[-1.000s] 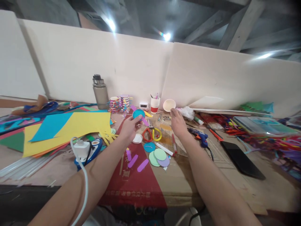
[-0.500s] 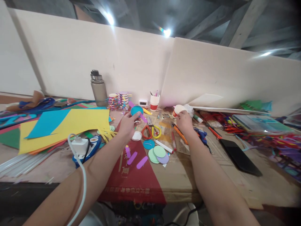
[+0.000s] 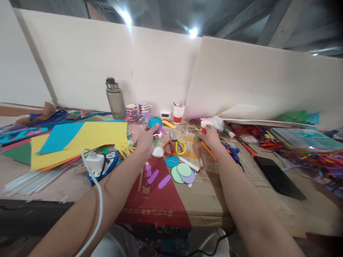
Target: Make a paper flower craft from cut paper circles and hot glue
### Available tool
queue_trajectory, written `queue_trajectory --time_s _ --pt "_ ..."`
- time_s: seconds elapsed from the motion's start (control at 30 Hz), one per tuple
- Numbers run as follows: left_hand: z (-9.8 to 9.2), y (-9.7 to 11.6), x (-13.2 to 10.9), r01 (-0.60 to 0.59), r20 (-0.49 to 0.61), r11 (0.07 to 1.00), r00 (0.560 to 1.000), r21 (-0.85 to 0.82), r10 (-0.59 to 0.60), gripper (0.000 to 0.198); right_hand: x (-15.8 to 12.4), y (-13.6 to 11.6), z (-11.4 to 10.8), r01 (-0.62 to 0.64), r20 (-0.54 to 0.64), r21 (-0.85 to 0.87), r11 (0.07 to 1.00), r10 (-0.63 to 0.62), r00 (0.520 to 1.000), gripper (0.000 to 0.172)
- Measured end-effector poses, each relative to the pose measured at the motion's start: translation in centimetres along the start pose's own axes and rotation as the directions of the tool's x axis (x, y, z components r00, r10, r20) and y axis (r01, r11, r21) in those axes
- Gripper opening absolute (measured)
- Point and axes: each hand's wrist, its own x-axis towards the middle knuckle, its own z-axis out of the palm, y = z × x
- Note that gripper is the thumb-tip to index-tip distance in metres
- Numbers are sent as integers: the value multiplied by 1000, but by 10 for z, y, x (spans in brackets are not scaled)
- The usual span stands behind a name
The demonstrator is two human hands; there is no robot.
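Observation:
My left hand (image 3: 146, 141) is closed on a blue paper disc (image 3: 154, 122) that has purple strips sticking out at its sides. Something small and white shows beneath the disc, partly hidden by the fingers. On the right, the fingers of my right hand (image 3: 211, 137) wrap round a small red-and-white paper cup (image 3: 203, 127), which stands almost upright. Between the hands lie scissors (image 3: 174, 143) with red and yellow handles, a white round lid (image 3: 158, 152), a blue disc (image 3: 172, 161) and a white marker (image 3: 189, 163). Pale green discs (image 3: 184, 170) and loose purple strips (image 3: 153, 176) are nearer me.
A grey bottle (image 3: 115, 100), two strip-covered cups (image 3: 142, 111) and a pen cup (image 3: 178, 113) stand along the back board. Coloured sheets (image 3: 104, 141) and a blue power strip (image 3: 110, 162) with its white cable lie left. A blue glue gun (image 3: 232, 151) and black phone (image 3: 277, 176) lie right.
The cup in my right hand has turned from tilted to nearly upright. My left hand still holds the blue disc at about the same place. The view has shifted slightly.

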Motion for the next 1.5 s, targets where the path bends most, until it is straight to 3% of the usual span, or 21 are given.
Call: queue_trajectory --time_s 0.2,0.4,0.5,0.63,0.73,0.83,0.9,1.07,1.27,1.5 --pt "-4 2 7 -126 -90 992 988 -20 123 37 2 2 3 7 9 28 1000 -7 1000 44" --pt "-7 7 10 -165 -116 985 981 -46 158 37 0 2 -2 -6 -49 89 996 11 999 36" --pt "-6 3 9 -120 -53 992 992 -25 119 37 -1 0 -5 28 -158 156 987 -3 987 35" --pt "-3 -10 0 -36 66 989 997 141 27 36 -3 -17 -14 103 -254 345 933 -13 967 33" --pt "-1 -16 -9 -139 221 947 972 289 75 29 -15 -44 -24 46 -108 610 791 26 994 29" --pt "-2 -19 -14 -180 271 925 958 335 88 26 -33 -71 -33 -3 78 815 579 -104 992 29" --pt "-3 -21 -15 -183 268 918 959 351 88 24 -44 -85 -36 -50 165 862 505 -185 969 31" --pt "-3 -25 -15 -168 272 920 960 355 71 26 -57 -99 -25 -61 203 858 510 -229 952 35" --pt "-1 -28 -18 -160 333 934 942 319 48 30 -61 -104 -18 -56 219 905 421 -348 912 25" --pt "1 -27 -16 15 351 994 935 105 -51 36 -62 -106 -27 -83 214 914 398 -296 931 26"
